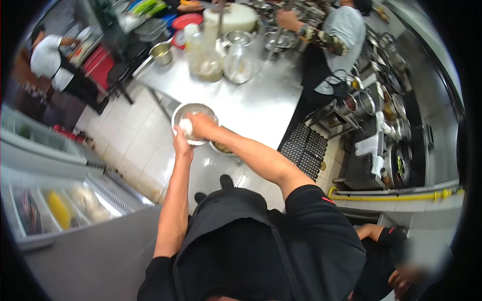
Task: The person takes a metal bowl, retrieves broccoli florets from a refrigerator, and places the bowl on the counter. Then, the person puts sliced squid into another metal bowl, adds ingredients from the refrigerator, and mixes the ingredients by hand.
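Observation:
A round metal bowl (209, 107) is at the near left edge of the steel table. Over its left side my left hand (182, 140) is closed around the near edge of a white lump (186, 125), too small to identify. Beside that lump my right hand (201, 125) reaches into the bowl with its fingers bent. What the right fingers hold, if anything, is hidden. A second bowl (221, 147) with brownish contents shows partly under my right forearm.
The steel table (261, 108) carries clear bags (206, 62), a metal pot (161, 53) and a red lid (187, 20). A person (344, 35) works at its right, another (50, 55) far left, a third (381, 251) lower right. An open drawer (60, 210) is left, stoves right.

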